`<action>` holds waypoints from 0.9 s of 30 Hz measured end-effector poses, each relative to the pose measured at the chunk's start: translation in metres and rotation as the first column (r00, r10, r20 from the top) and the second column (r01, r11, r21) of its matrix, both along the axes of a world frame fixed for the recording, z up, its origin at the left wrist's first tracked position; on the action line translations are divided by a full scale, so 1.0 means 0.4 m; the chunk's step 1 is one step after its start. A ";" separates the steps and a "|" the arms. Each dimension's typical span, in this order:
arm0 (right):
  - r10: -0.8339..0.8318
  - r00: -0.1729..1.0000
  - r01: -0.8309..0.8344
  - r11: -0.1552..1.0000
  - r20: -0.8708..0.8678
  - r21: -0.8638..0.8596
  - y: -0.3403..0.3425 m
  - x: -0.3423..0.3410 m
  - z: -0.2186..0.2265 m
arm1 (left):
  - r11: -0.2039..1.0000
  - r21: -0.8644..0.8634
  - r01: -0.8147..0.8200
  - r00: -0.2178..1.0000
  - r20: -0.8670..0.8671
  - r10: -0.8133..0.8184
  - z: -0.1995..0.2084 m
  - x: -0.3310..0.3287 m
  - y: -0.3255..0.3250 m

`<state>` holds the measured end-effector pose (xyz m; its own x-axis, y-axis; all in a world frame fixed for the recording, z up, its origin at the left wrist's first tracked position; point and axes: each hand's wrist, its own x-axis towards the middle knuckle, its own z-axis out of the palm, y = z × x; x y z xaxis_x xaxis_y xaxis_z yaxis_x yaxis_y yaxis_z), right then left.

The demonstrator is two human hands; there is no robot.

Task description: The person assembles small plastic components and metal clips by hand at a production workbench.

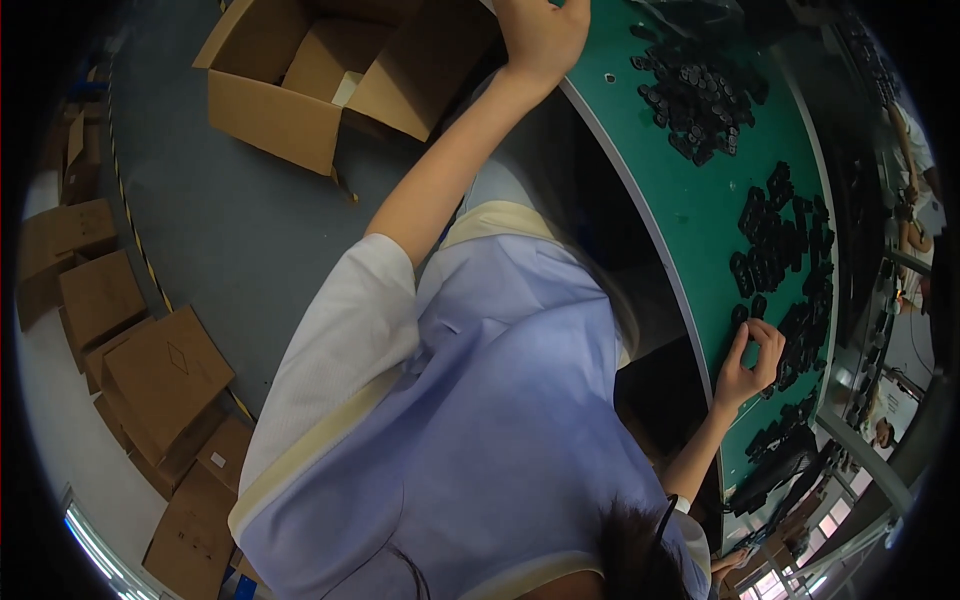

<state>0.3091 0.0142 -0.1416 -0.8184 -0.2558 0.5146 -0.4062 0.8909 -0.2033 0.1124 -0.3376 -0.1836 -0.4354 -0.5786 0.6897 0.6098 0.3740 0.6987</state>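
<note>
My right hand (755,365) is over the green tabletop, its fingers curled and the thumb and index tips drawn together in a pinch. At those fingertips is a small black plastic part (739,314). A second black part (758,305) lies just beside it. Many similar pieces spread in a dark cluster (770,235) beyond the hand. My left hand (545,40) is at the upper edge of the picture, by the table's near border. Its fingers are mostly cut off by the frame, so what they hold, if anything, is hidden.
A loose heap of small black parts (700,100) lies farther up the green table (640,130). On the floor to the left stands an open cardboard box (275,125). Stacked cartons (165,375) line the left wall behind striped floor tape. Other people are at the far right.
</note>
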 end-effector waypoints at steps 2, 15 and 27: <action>0.012 1.000 -0.012 1.000 -0.023 0.010 -0.003 -0.002 -0.001 | 0.987 -0.119 -0.105 0.994 -0.022 0.103 -0.020 -0.015 0.005; 0.020 0.996 -0.023 0.999 -0.081 -0.026 0.011 0.016 -0.012 | 0.972 0.037 0.232 0.967 -0.120 -0.226 -0.001 0.220 0.163; -0.042 0.999 0.043 0.997 -0.021 0.063 -0.001 0.008 -0.004 | 0.629 -0.221 0.746 0.661 0.369 -0.654 0.003 -0.075 0.063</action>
<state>0.3124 0.0138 -0.1434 -0.8194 -0.2531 0.5143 -0.3707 0.9183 -0.1387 0.0825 -0.3124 -0.1823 -0.7792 0.2111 0.5901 0.6208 0.1303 0.7731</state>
